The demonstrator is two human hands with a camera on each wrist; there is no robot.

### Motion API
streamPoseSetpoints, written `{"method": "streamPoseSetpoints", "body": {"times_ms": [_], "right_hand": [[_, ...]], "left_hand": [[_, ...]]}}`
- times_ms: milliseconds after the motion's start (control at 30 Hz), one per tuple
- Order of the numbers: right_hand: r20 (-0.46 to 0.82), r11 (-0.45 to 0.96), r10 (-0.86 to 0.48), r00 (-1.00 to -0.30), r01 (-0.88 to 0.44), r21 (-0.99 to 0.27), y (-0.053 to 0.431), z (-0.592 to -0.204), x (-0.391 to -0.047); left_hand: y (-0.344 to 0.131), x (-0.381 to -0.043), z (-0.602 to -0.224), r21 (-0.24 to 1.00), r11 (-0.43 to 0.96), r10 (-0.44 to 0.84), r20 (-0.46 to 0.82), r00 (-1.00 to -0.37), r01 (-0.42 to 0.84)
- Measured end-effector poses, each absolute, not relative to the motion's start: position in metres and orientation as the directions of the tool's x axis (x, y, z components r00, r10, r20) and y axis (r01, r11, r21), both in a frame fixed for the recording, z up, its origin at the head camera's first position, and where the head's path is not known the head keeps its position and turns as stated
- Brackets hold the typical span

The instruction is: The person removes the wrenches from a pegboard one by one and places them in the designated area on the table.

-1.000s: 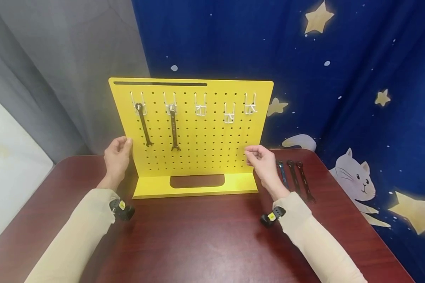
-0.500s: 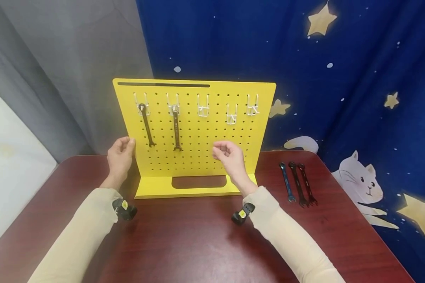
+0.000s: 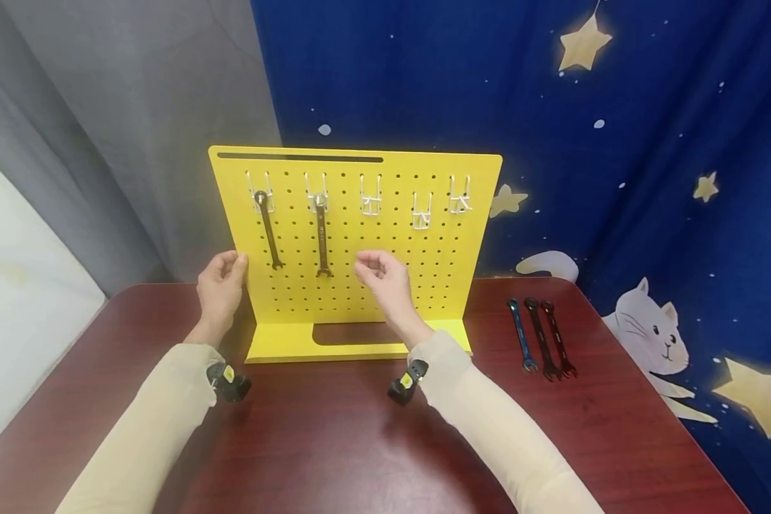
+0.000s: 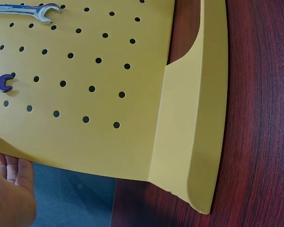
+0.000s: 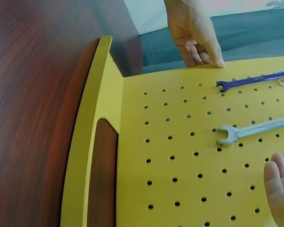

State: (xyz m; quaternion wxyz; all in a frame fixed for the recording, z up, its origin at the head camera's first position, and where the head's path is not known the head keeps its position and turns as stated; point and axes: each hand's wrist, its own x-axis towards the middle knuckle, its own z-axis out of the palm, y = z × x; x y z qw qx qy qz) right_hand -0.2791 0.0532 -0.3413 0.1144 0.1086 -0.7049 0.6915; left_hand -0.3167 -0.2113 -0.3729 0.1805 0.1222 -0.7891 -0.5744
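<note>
Pegboard (image 3: 298,296), yellow and perforated, standing upright on its flanged base at the centre of the head view, on a dark red table (image 3: 315,442). Left hand (image 3: 221,285), left of centre: thumb and bent fingers pinch the board's left side edge. Right hand (image 3: 388,285), at centre: fingers loosely bent toward the thumb and holding nothing, before the middle of the board; whether it touches the surface cannot be told. Purple wrench (image 3: 270,232) and silver wrench (image 3: 322,235) hang by their ring ends at the board's upper left, the purple one outermost. Three white hooks (image 3: 370,202) occupy its upper middle and upper right. Blue wrench (image 3: 522,335) and two dark wrenches (image 3: 542,340) lie side by side on the table, right of the board. Star-patterned blue curtain (image 3: 424,71) fills the upper right.
</note>
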Motion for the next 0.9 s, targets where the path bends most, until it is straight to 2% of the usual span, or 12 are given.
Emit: {"method": "streamPoseSetpoints", "body": {"times_ms": [300, 900], "right_hand": [[0.31, 0.099, -0.014, -0.951, -0.31, -0.945, 0.031, -0.334, -0.288], [0.267, 0.07, 0.002, -0.964, -0.266, -0.961, 0.009, -0.34, -0.298]], "left_hand": [[-0.212, -0.318, -0.374, 0.953, 0.302, -0.401, 0.14, -0.905, 0.014], [-0.211, -0.314, -0.373, 0.95, 0.311, -0.398, 0.144, -0.906, 0.015]]}}
